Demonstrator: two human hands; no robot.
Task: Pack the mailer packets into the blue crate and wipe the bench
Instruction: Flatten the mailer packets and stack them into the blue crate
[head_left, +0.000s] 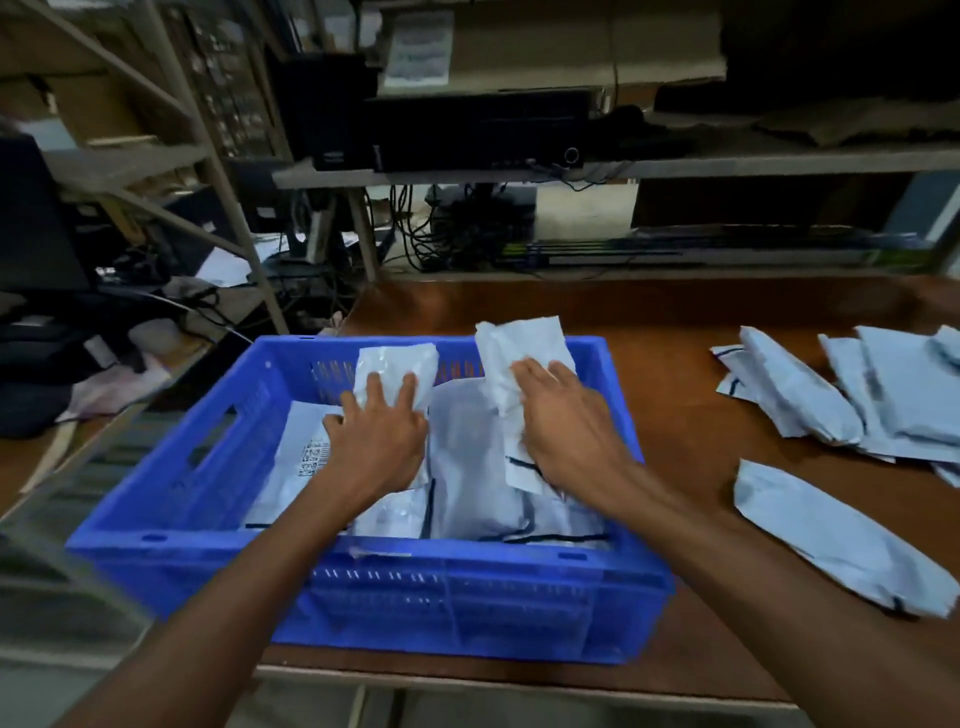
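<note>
A blue crate (171, 540) stands on the brown bench (675, 322) in front of me, with several white mailer packets inside it. My left hand (376, 441) presses flat on one upright packet (400, 364) in the middle of the crate. My right hand (566, 421) holds another packet (519, 348) upright against the crate's right side. A packet with a printed label (301, 452) lies at the crate's left. More packets lie in a loose pile (841, 395) on the bench at the right, and a single packet (831, 540) lies nearer to me.
Metal shelving (623, 169) with dark electronics and tangled cables runs behind the bench. To the left is a cluttered desk (104, 332) with a monitor and papers. The bench's front edge runs just below the crate.
</note>
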